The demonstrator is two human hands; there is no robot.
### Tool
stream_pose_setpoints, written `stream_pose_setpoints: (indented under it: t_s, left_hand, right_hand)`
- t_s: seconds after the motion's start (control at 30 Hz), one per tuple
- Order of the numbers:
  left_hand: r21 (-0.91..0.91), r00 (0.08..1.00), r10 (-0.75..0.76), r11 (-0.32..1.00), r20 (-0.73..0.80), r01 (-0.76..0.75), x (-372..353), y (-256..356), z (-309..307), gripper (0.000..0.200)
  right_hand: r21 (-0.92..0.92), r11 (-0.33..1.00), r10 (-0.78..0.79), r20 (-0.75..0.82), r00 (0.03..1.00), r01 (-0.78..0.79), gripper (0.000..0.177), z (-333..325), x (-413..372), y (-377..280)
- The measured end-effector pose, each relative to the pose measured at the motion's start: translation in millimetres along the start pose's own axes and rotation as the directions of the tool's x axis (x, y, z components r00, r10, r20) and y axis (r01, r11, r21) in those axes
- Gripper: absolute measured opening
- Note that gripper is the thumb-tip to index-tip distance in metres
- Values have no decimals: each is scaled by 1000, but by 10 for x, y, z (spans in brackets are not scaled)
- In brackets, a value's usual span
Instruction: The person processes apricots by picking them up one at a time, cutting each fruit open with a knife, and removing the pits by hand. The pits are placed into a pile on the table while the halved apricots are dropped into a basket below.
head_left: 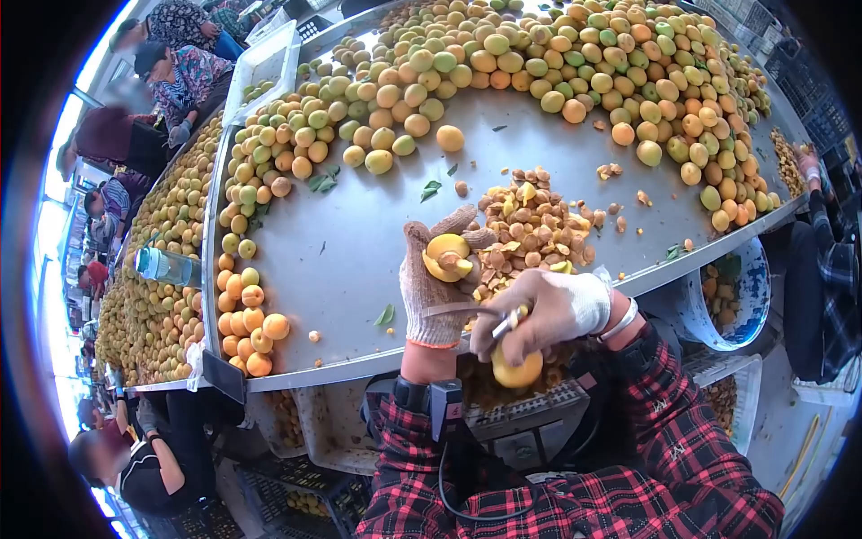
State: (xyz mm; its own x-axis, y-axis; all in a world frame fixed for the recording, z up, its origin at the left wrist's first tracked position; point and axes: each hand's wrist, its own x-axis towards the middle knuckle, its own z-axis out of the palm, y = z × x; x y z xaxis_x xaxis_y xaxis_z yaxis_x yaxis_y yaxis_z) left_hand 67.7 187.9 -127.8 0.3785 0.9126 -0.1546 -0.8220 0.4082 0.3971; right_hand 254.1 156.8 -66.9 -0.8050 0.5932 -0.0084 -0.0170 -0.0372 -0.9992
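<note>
My left hand [440, 278], in a stained knit glove, is cupped around a cut apricot [446, 258] with its inside exposed. My right hand [557, 310], gloved as well, is closed on a small knife [510, 322] whose thin curved blade points left, across the lower palm of the left glove. Just under the right fingers shows a whole yellow apricot [516, 370]; I cannot tell if they grip it. Behind both hands, on the metal table [359, 234], lies a heap of apricot pits [530, 225] with bits of flesh.
Whole apricots [575, 63] are piled along the table's far side, and more [251, 323] along its left. Below the front edge is a crate [530, 413] with fruit scraps. A white bucket [736, 296] stands at right. Other people [184, 81] work along the left; a person's hand [808, 166] appears far right.
</note>
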Motion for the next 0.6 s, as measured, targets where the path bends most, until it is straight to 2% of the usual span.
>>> stream_pose_setpoints:
  t_s: [0.03, 0.07, 0.1, 0.17, 0.2, 0.23, 0.3, 0.33, 0.37, 0.43, 0.47, 0.5, 0.53, 0.57, 0.6]
  left_hand:
    - [-138, 986, -57, 987, 156, 79, 20, 17, -100, 69]
    - [-112, 988, -64, 991, 140, 80, 26, 25, -61, 70]
    - [-111, 989, -63, 991, 137, 78, 5, -4, -10, 70]
    - [17, 995, 57, 998, -87, -56, -40, -101, 133, 78]
    - [88, 999, 36, 996, -24, -33, -50, -106, 111, 75]
    - [88, 999, 34, 996, -25, -32, -50, -138, 99, 75]
    - [269, 991, 63, 963, -121, -29, -48, -235, 142, 73]
    - [284, 993, 51, 958, -107, -19, -81, -274, 174, 67]
    - [286, 993, 39, 958, -108, -7, -95, -311, 213, 67]
    - [449, 989, 30, 893, -147, 40, -109, -383, 250, 61]
    - [378, 980, 23, 924, -197, 54, -102, -421, 202, 49]
    - [377, 980, 15, 924, -199, 62, -110, -464, 158, 49]
    - [789, 969, 239, 584, 57, -191, -129, -515, 121, 48]
    - [909, 877, 291, 49, 384, -414, -147, -552, 118, 50]
    - [932, 901, 278, 50, 333, -359, -171, -569, 149, 60]
  right_hand:
    - [-1, 1000, 1, 3, 1000, -1, 25, -8, -23, -6]
    - [17, 982, 190, -74, 979, -190, 22, 3, -30, -120]
    - [49, 928, 372, -149, 916, -369, 20, 7, -35, -182]
    - [241, 967, 168, -376, 911, -79, 16, -21, -35, -125]
    - [335, 940, 103, -456, 884, 63, 20, -66, -42, -97]
    - [411, 887, 50, -537, 842, 209, 25, -120, -40, -68]
    - [355, 793, -93, -733, 674, 495, 32, -164, 42, 4]
    - [342, 740, -122, -778, 616, 579, 34, -217, 83, 44]
    - [339, 739, -118, -786, 607, 582, 34, -243, 105, 42]
    - [251, 725, -128, -866, 484, 641, 45, -263, 143, 33]
    - [264, 699, -101, -883, 458, 664, 36, -252, 154, -2]
    - [264, 700, -95, -887, 453, 664, 36, -251, 159, -7]
    - [250, 712, -83, -898, 433, 656, 33, -254, 164, -10]
    - [237, 725, -72, -908, 414, 647, 30, -255, 173, -8]
    - [200, 734, -93, -917, 387, 650, 24, -251, 191, -1]
